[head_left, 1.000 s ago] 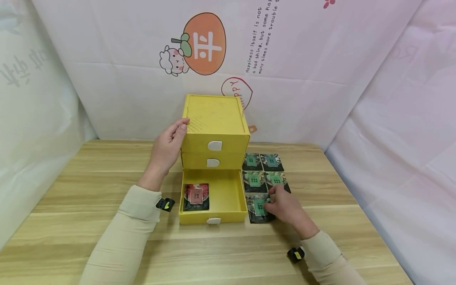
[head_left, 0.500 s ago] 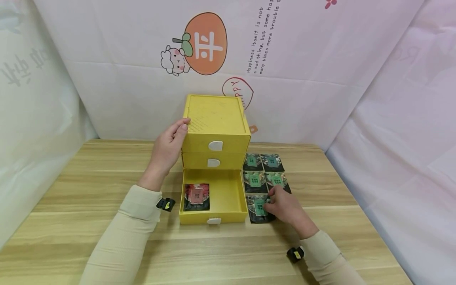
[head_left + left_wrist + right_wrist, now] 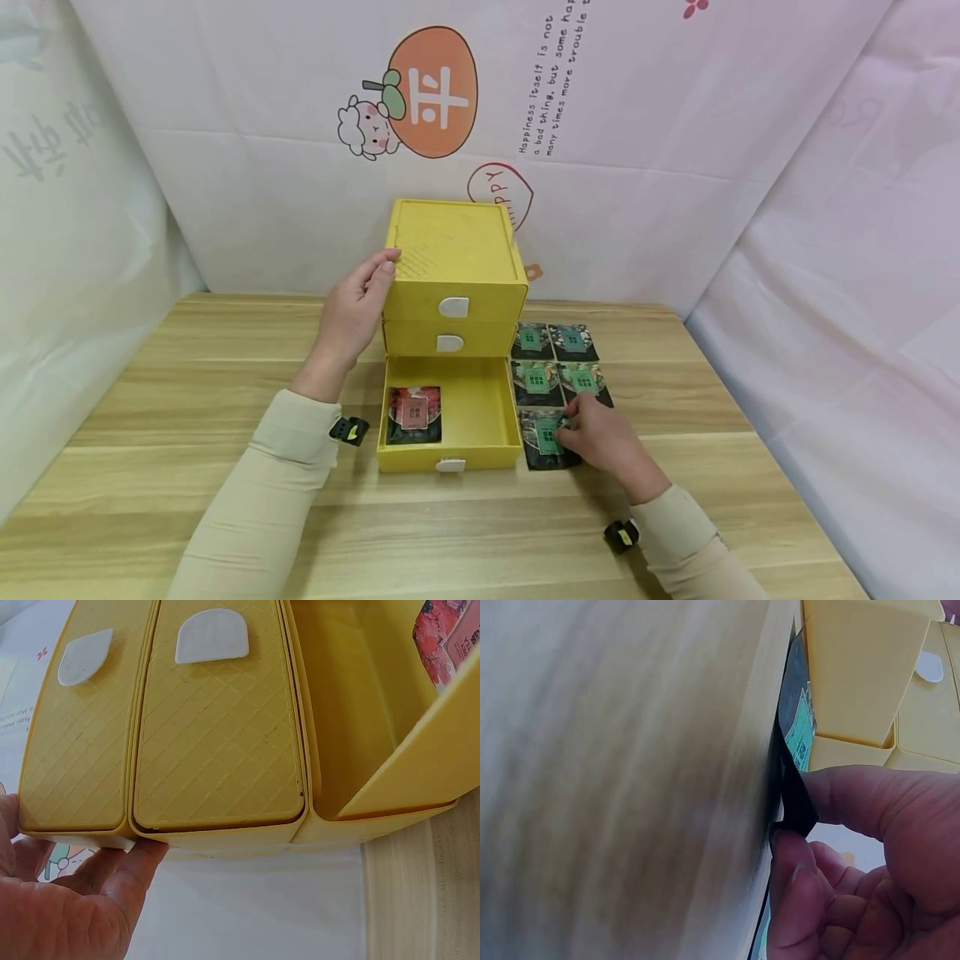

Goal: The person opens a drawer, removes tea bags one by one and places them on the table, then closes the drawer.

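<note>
My left hand [image 3: 352, 312] rests on the upper left side of a yellow drawer unit [image 3: 457, 242]; in the left wrist view its fingers [image 3: 139, 870] lie against the unit's side. The bottom drawer [image 3: 480, 408] stands pulled out, with one red and black sachet [image 3: 415, 414] flat in its left part. To the right of the drawer, my right hand [image 3: 603, 433] pinches the right edge of a green and black sachet [image 3: 542, 442]. In the right wrist view, thumb and forefinger hold the bent-up dark corner [image 3: 799, 806] of this sachet, which mostly lies on the table.
Several more sachets lie in rows behind the pinched one, among them a green-labelled sachet [image 3: 536, 381] and a bluish-labelled one [image 3: 573, 340]. Two upper drawers with white tabs [image 3: 453, 307] are closed. A printed white cloth [image 3: 285, 200] hangs behind the wooden table [image 3: 420, 542].
</note>
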The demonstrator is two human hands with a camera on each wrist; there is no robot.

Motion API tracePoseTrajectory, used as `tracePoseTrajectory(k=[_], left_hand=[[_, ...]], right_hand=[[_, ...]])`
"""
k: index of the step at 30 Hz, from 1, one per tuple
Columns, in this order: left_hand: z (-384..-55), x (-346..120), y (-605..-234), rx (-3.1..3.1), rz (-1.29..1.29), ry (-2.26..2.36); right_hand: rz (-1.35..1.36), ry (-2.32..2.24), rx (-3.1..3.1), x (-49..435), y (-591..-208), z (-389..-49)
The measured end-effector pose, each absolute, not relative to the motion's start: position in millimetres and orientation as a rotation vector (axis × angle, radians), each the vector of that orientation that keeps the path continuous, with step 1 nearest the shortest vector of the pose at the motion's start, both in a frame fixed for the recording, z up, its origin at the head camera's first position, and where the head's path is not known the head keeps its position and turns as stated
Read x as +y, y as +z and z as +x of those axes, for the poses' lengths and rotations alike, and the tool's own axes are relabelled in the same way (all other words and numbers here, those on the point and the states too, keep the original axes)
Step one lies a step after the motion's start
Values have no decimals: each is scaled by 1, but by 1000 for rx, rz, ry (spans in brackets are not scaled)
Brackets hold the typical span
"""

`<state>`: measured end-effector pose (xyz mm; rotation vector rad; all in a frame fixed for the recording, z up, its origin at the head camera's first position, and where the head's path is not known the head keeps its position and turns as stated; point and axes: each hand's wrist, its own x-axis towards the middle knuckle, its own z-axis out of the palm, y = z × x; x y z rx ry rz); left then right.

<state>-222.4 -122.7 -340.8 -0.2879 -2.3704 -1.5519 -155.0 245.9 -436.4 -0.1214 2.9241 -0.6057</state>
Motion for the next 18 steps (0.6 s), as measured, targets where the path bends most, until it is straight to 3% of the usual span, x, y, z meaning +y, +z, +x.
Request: tracePoseTrajectory(k=[18], left_hand=[[-221, -122, -340, -2374, -281, -1545]], right_hand=[[-109, -541, 2913, 244, -431, -152]])
